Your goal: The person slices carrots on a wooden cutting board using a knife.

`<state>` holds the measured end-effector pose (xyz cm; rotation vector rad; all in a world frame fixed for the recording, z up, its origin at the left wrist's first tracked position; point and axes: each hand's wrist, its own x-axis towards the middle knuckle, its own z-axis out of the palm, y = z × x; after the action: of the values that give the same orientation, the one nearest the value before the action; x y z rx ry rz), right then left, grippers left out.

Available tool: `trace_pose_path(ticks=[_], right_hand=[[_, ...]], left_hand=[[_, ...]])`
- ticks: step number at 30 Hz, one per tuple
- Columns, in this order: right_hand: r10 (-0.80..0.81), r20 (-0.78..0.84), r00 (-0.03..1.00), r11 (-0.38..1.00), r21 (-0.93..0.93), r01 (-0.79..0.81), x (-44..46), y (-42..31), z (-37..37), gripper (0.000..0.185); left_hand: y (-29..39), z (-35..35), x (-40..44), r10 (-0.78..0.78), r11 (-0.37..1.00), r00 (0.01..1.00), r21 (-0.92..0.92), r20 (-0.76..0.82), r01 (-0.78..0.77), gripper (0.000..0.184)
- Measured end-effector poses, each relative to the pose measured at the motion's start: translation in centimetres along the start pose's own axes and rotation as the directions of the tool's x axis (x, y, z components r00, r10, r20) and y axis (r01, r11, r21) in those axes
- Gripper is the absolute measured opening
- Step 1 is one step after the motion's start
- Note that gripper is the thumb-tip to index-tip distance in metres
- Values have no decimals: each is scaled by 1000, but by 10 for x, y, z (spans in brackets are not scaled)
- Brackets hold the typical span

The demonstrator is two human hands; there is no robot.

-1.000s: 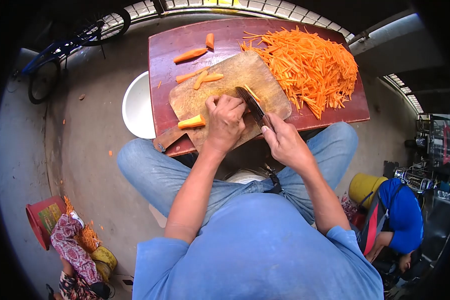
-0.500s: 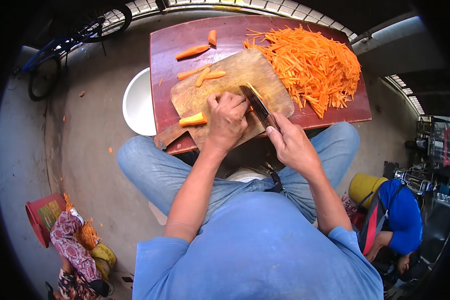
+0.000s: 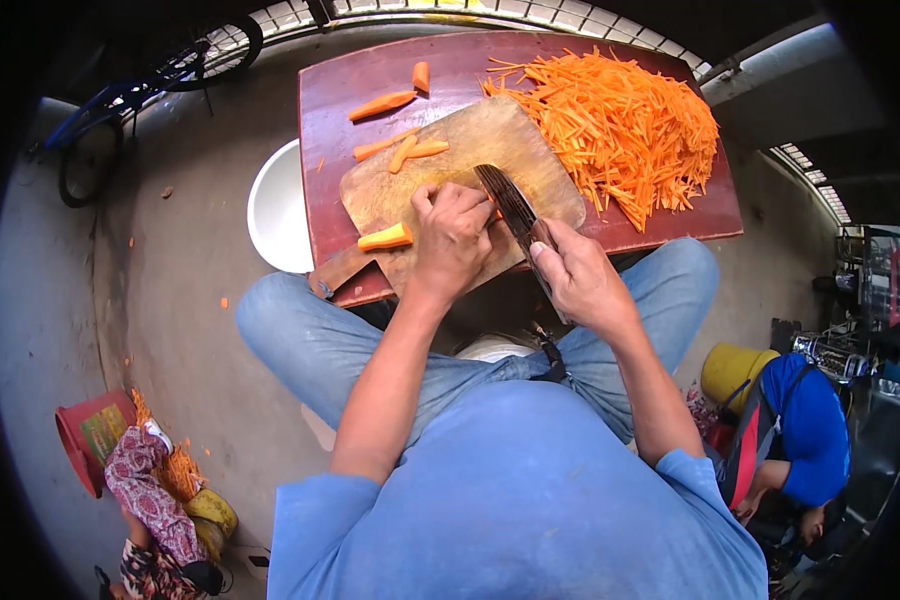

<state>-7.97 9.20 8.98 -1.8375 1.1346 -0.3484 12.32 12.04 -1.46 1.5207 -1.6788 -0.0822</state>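
Right-hand grip [image 3: 580, 275]: closed around the handle of the knife [image 3: 506, 202], blade tip toward 11 o'clock. Left-hand grip [image 3: 454, 235]: fingers curled down on a carrot piece [image 3: 497, 214] — mostly hidden, one orange edge showing beside the blade. Curled knuckles probably keep the fingertips away from the edge and guide the cut. From the centre of the cutting board [image 3: 505, 135], a carrot stub [image 3: 385, 238] lies at 8 o'clock — presumably for easy reach. Carrot strips [image 3: 630, 135] are heaped on the bench [image 3: 327, 95] at 2 o'clock, likely to leave room for cutting.
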Motion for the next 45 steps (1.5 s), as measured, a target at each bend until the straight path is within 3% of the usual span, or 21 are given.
trace_pose_path(ticks=[6,12,20,24,26,29,32,33,34,36,40,41,43,45], right_hand=[[-16,13,1000,998,-63,17,1,-1,-1,19],[-171,-60,983,983,-79,166,8,18,10,17],[-23,-89,996,1000,14,24,-4,9,-19,18],[50,15,999,987,154,-52,-10,19,-21,17],[100,106,989,963,239,-123,-14,19,-19,17],[140,234,962,925,316,-211,-15,24,-12,16],[-26,180,983,970,243,-19,-5,46,-9,17],[-87,161,983,970,240,47,1,48,-13,20],[47,244,969,957,266,-114,8,44,-24,22],[6,265,964,959,272,-80,38,67,-42,23],[43,106,993,934,348,-77,95,87,-82,26],[-28,8,1000,965,261,25,109,97,-87,25],[-57,-111,992,961,264,85,112,97,-94,24],[-85,-185,979,943,302,139,109,98,-96,20]], left_hand=[[-1,2,3,14,1000,1000,25,-11,-13,20],[-1,4,3,15,999,1000,31,-6,-15,17],[-2,7,2,-5,999,998,-53,-66,2,7],[4,1,6,-115,971,981,-225,-158,78,7],[6,1,7,-212,913,963,-386,-169,133,7],[15,-9,13,-320,852,935,-479,-156,212,6],[5,-4,13,-296,857,941,-481,-161,187,7],[4,-2,11,-355,798,928,-552,-110,240,7],[6,1,9,-408,731,911,-617,-53,292,7],[8,7,6,-444,643,896,-690,18,333,8],[18,18,1,-368,603,926,-735,88,310,14],[15,22,-4,-343,599,930,-731,136,328,14],[23,24,-4,-312,556,927,-752,208,355,14],[29,27,1,-226,671,962,-692,151,266,14]])
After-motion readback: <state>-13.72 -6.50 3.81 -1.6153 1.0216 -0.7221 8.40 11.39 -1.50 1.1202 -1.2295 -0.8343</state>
